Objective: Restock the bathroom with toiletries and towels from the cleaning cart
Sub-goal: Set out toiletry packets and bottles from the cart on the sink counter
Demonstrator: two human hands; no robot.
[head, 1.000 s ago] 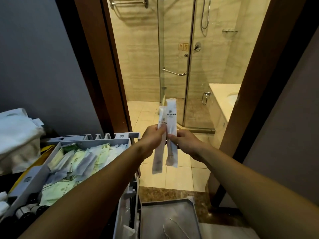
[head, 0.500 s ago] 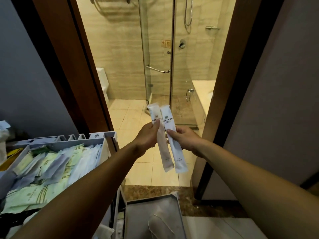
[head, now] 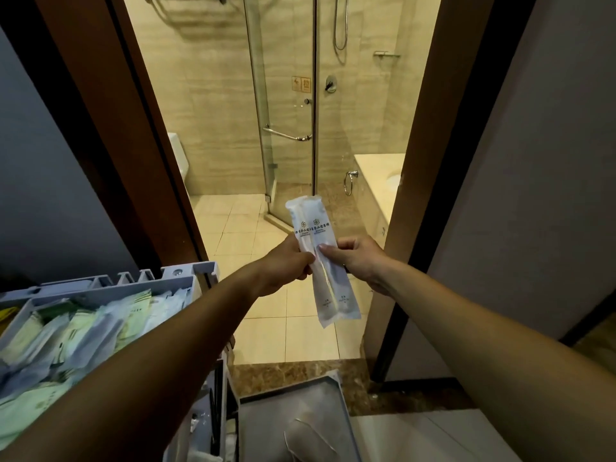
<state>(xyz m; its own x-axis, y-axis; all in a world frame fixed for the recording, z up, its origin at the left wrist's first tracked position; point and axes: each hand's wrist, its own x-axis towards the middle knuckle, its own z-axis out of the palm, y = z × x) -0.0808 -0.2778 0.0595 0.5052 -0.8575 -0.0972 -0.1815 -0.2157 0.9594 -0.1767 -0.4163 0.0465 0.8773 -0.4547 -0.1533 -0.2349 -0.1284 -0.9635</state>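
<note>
Item: two white toiletry sachets (head: 320, 258), long and narrow, printed with a logo, held upright and overlapping in front of the bathroom doorway (head: 300, 161).

Grip: I see the left hand (head: 286, 265) curled round the left-hand sachet at mid-length; the right hand (head: 358, 258) pinches the right-hand sachet with thumb on its front face. Both sachets are off the cart and just short of the doorway's threshold.

Location of stock: cart tray (head: 100, 288), left of the doorway, full of green and white packets. A grey lidded bin (head: 290, 421) sits below the doorway, near the lower edge of the view.

Risks, as I judge them: the wrappers look slick and are held only by pinches, so one could slide out and drop to the tiled floor or into the bin. The left forearm passes close over the tray corner and could snag it when I go forward.

Change noted: against the earlier frames, the sachets now lie closer together, overlapping and less splayed, and the doorway sits more squarely ahead; more of the toilet (head: 178, 158), left inside the doorway, shows.
</note>
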